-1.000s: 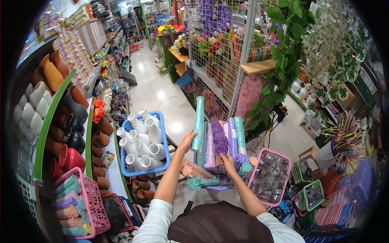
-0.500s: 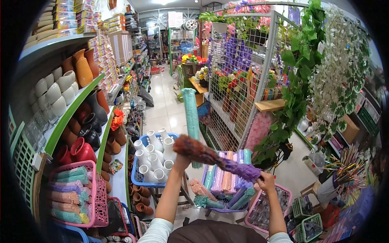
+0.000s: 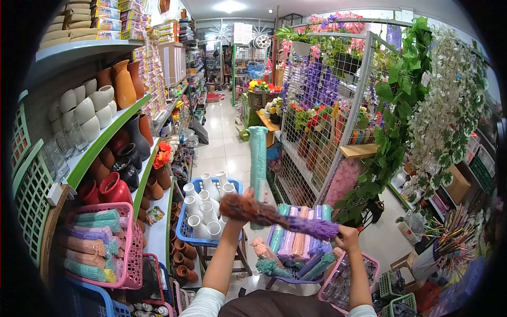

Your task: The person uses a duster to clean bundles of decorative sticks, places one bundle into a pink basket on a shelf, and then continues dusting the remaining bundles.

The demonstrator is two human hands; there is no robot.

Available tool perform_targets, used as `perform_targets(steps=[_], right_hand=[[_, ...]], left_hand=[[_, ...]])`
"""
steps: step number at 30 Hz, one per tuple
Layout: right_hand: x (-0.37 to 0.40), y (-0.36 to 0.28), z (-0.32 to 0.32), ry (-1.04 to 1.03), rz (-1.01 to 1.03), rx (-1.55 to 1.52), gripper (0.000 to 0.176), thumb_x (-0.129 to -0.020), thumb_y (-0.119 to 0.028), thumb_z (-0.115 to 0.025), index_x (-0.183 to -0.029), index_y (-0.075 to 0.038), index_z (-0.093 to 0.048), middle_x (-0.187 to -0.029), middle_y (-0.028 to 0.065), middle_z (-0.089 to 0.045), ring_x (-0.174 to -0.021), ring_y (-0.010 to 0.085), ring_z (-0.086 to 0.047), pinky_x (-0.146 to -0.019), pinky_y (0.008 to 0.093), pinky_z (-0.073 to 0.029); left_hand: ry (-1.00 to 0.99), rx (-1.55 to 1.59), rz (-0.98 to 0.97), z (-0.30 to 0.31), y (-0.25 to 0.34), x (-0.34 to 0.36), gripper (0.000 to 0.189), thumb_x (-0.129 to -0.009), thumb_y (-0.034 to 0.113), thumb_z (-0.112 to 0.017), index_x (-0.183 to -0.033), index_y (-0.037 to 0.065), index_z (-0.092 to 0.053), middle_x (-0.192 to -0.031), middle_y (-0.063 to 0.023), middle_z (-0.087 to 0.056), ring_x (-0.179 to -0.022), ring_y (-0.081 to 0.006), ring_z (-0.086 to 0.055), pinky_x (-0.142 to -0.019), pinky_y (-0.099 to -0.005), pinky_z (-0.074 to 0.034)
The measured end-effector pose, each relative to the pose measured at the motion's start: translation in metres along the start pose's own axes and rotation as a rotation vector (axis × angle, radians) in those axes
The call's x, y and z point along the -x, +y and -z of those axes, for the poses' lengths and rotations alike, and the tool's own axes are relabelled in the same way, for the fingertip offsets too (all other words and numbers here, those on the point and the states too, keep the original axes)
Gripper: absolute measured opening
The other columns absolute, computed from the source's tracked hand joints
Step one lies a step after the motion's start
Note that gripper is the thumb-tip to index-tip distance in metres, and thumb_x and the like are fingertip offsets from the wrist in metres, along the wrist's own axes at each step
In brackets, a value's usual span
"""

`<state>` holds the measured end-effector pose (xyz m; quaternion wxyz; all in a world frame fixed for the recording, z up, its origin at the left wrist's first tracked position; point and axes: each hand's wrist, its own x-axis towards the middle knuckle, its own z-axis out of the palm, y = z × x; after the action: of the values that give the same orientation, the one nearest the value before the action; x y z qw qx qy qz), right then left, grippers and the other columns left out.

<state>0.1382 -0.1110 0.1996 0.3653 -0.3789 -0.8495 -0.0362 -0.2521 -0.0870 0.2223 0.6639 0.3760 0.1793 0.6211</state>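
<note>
My left hand [image 3: 236,224] is closed around the reddish-brown end of a long fibrous bundle [image 3: 259,210], which shades to purple at its other end. At that frayed purple tip, my right hand [image 3: 347,239] has its fingers curled against the fibres. Behind the brown part stands a long wrapped teal bundle [image 3: 258,153], upright and close to my left fingers; whether that hand grips it too is hidden. Below both hands, a purple basket [image 3: 290,276] holds several wrapped bundles [image 3: 301,238] in teal, pink, peach and purple.
White vases [image 3: 207,211] fill a blue basket [image 3: 185,232] on a stool to the left. More bundles lie in a pink basket [image 3: 138,248] beside shelves of pots. A white wire grid [image 3: 311,121] with artificial flowers stands ahead right; a pink-rimmed basket [image 3: 364,285] sits near my right arm.
The view has shifted, so the surroundings appear slightly further right and lower. The brown-and-purple bundle lies a little flatter, and its purple tip looks more spread. Both hands keep their places.
</note>
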Motion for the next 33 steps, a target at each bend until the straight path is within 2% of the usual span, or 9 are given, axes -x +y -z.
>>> perform_targets(steps=[2,6,10,15,20,22,23,24,33], right_hand=[[0.004,0.007,-0.008,0.002,-0.014,0.007,0.021,-0.069,-0.018,-0.066,-0.086,-0.006,-0.063,-0.067,0.0144,-0.059,-0.058,0.0319,-0.058,-0.053,0.0364,-0.046],[-0.013,0.001,-0.014,0.155,-0.18,-0.024,0.02,-0.07,-0.018,-0.066,-0.084,-0.005,-0.062,-0.068,0.0161,-0.059,-0.06,0.0329,-0.059,-0.054,0.0375,-0.046],[-0.028,0.007,-0.021,0.266,-0.365,-0.043,0.02,-0.072,-0.016,-0.065,-0.086,-0.003,-0.061,-0.067,0.0183,-0.058,-0.061,0.0355,-0.058,-0.053,0.038,-0.044],[-0.011,0.009,-0.017,0.1,-0.187,-0.06,0.02,-0.072,-0.017,-0.064,-0.086,-0.004,-0.062,-0.068,0.0169,-0.059,-0.061,0.0339,-0.059,-0.055,0.0381,-0.045],[0.012,0.014,-0.022,0.014,-0.052,-0.04,0.019,-0.071,-0.016,-0.062,-0.087,-0.006,-0.065,-0.071,0.015,-0.062,-0.062,0.0324,-0.061,-0.057,0.0364,-0.048],[0.01,0.019,-0.026,0.088,-0.139,-0.039,0.019,-0.071,-0.015,-0.061,-0.087,-0.004,-0.064,-0.069,0.0164,-0.06,-0.061,0.0336,-0.059,-0.055,0.0368,-0.046],[-0.001,0.011,-0.023,0.143,-0.194,-0.06,0.019,-0.071,-0.015,-0.061,-0.086,-0.004,-0.063,-0.069,0.0169,-0.06,-0.06,0.034,-0.059,-0.055,0.0371,-0.046],[-0.011,0.007,-0.02,0.2,-0.248,-0.079,0.019,-0.071,-0.015,-0.061,-0.086,-0.003,-0.063,-0.068,0.0174,-0.059,-0.06,0.0343,-0.059,-0.054,0.0373,-0.045],[-0.008,0.008,-0.013,0.107,-0.106,-0.014,0.016,-0.07,-0.015,-0.065,-0.082,-0.004,-0.061,-0.07,0.0157,-0.06,-0.063,0.0339,-0.059,-0.056,0.0389,-0.047]], left_hand=[[-0.334,0.359,0.229,0.019,0.008,-0.006,0.037,-0.097,0.031,-0.035,-0.118,0.004,-0.046,-0.093,-0.0113,-0.06,-0.078,-0.0261,-0.064,-0.072,-0.0369,-0.054],[0.128,-0.081,0.073,-0.005,-0.01,0.001,0.042,-0.094,0.041,-0.041,-0.118,0.007,-0.049,-0.091,-0.0104,-0.06,-0.072,-0.0179,-0.06,-0.065,-0.0323,-0.053],[-0.099,-0.241,0.005,-0.009,-0.009,0.0,0.042,-0.091,0.04,-0.049,-0.115,0.005,-0.049,-0.096,-0.0092,-0.059,-0.085,-0.0191,-0.061,-0.066,-0.033,-0.053],[0.226,-0.075,-0.111,-0.006,-0.013,-0.007,0.049,-0.093,0.046,-0.04,-0.118,0.005,-0.048,-0.093,-0.0103,-0.062,-0.079,-0.0212,-0.063,-0.069,-0.0359,-0.054],[-0.337,0.342,0.235,0.043,-0.013,-0.017,0.048,-0.096,0.044,-0.034,-0.124,0.005,-0.042,-0.099,-0.0127,-0.062,-0.081,-0.0254,-0.063,-0.08,-0.0371,-0.051],[0.122,-0.526,-0.24,0.037,-0.035,-0.015,0.045,-0.096,0.037,-0.04,-0.128,0.006,-0.04,-0.109,-0.0108,-0.058,-0.095,-0.0253,-0.06,-0.088,-0.0383,-0.047],[-0.076,-0.77,-0.398,-0.014,-0.006,0.002,0.041,-0.094,0.033,-0.045,-0.126,0.007,-0.043,-0.112,-0.0076,-0.055,-0.099,-0.0241,-0.058,-0.087,-0.0386,-0.047],[-0.114,-0.047,-0.036,-0.018,-0.007,-0.001,0.037,-0.094,0.028,-0.045,-0.124,0.005,-0.045,-0.111,-0.0078,-0.056,-0.099,-0.0223,-0.057,-0.086,-0.0382,-0.047],[0.252,-0.091,-0.096,-0.014,-0.012,-0.008,0.043,-0.094,0.043,-0.039,-0.114,0.007,-0.052,-0.101,-0.0076,-0.059,-0.093,-0.0211,-0.059,-0.078,-0.0374,-0.05]])
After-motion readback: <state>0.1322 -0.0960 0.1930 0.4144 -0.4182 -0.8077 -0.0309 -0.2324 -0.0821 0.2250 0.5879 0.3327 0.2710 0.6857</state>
